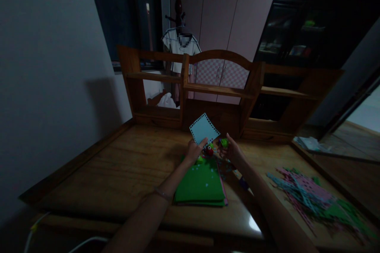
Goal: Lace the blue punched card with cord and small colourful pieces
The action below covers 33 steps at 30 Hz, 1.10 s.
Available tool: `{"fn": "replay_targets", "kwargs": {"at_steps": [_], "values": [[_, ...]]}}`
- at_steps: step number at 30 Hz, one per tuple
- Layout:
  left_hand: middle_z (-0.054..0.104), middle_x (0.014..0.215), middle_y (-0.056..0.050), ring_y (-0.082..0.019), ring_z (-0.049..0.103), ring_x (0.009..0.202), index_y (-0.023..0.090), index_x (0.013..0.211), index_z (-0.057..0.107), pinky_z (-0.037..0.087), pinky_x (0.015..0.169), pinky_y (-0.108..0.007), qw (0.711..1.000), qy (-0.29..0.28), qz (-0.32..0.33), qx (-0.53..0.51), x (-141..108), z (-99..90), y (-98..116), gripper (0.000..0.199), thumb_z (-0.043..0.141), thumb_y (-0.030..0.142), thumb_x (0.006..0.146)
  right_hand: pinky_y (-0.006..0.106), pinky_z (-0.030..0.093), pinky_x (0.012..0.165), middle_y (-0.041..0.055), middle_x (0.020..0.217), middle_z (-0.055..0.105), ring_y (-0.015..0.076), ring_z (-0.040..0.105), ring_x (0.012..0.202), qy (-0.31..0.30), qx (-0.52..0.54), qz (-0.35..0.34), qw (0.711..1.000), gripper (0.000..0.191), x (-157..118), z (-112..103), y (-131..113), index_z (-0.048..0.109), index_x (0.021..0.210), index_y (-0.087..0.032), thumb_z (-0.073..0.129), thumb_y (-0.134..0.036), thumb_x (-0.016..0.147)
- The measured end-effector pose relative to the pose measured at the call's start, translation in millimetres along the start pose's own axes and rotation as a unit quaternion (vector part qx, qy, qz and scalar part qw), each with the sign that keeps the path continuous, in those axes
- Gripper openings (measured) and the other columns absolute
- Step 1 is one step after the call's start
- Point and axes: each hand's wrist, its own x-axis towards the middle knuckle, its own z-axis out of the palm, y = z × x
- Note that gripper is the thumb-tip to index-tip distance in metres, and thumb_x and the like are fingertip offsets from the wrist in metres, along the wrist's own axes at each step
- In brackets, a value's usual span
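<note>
Wooden bench (103,166) beneath a green paper stack (200,189).
At the stack's far edge, left hand (194,151) pinches a hole-edged blue sheet (204,128); off its far-right corner, right hand (233,152) grips a small green object (224,142).

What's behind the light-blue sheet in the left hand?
The shelf unit's back panel and the wooden desktop show past the light-blue sheet; whatever the sheet directly covers is hidden.

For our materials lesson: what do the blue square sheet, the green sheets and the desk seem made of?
Blue square sheet: probably matt paper or thin card; thin, slightly curved, with holes along its edges.
Green sheets: likely matt paper or card, judging by their thin, layered edges.
Desk: wood, apparently varnished, showing grain and a bright reflection.
</note>
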Motion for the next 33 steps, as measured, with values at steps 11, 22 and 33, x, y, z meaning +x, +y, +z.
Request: {"fn": "replay_targets", "kwargs": {"at_steps": [11,22,33], "values": [[0.071,0.096,-0.010,-0.022,0.067,0.088,0.012,0.092,0.069,0.051,0.084,-0.033,1.000,0.008,-0.018,0.012,0,-1.0,0,0.033,0.064,0.040,0.075,0.028,0.050,0.060,0.0095,0.070,0.067,0.0195,0.065,0.065,0.016,-0.022,-0.065,0.998,0.054,-6,3,-5,0.063,0.069,-0.017,0.043,-0.066,0.080],[0.071,0.098,-0.009,-0.022,0.066,0.091,0.013,0.094,0.069,0.051,0.085,-0.032,0.999,0.009,-0.008,0.032,1,-1.6,-2,0.033,0.062,0.040,0.076,0.032,0.053,0.070,0.0079,0.086,0.068,0.0234,0.065,0.087,0.029,-0.032,-0.105,0.994,0.053,-20,11,-8,0.064,0.073,-0.019,0.046,-0.068,0.078],[0.071,0.098,-0.009,-0.022,0.066,0.092,0.012,0.094,0.069,0.050,0.087,-0.032,1.000,0.005,-0.007,0.025,-1,-2.0,1,0.033,0.063,0.039,0.076,0.035,0.051,0.079,0.0076,0.077,0.066,0.0208,0.064,0.072,0.020,-0.027,-0.126,0.991,0.056,-12,8,-5,0.063,0.069,-0.019,0.044,-0.070,0.078]]}}
